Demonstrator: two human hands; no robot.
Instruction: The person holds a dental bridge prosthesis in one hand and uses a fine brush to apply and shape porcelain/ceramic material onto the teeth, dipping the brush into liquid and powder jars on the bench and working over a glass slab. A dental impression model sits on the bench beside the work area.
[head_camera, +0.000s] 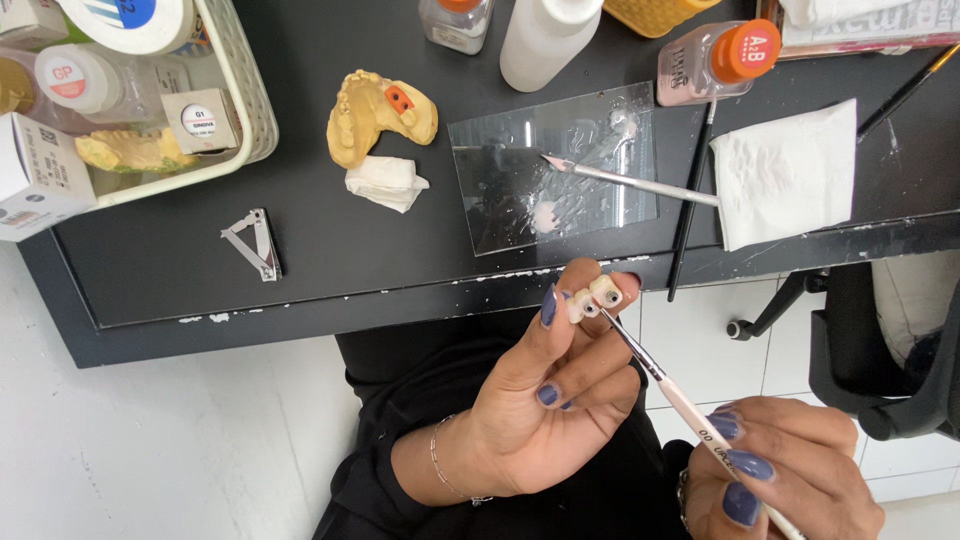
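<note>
Brush on dental bridge, off the surface's near edge
Left hand (545, 400) pinches bridge (592, 298); right hand (775, 480) grips brush (665, 385). Light strokes, steady wrist.

At lower centre of the frame, the left hand (545, 400) pinches a small white dental bridge (592, 297) between thumb and fingertips, while the right hand (775, 480), at lower right, grips a fine white-handled brush (665, 385) whose tip touches the bridge. Above them, on the black worktable (300, 250), a clear glass mixing slab (555, 165) carries pale paste and a second brush (630, 180). A yellow plaster dental cast (375, 115) sits left of the slab, a folded white tissue (785, 170) to its right.
</note>
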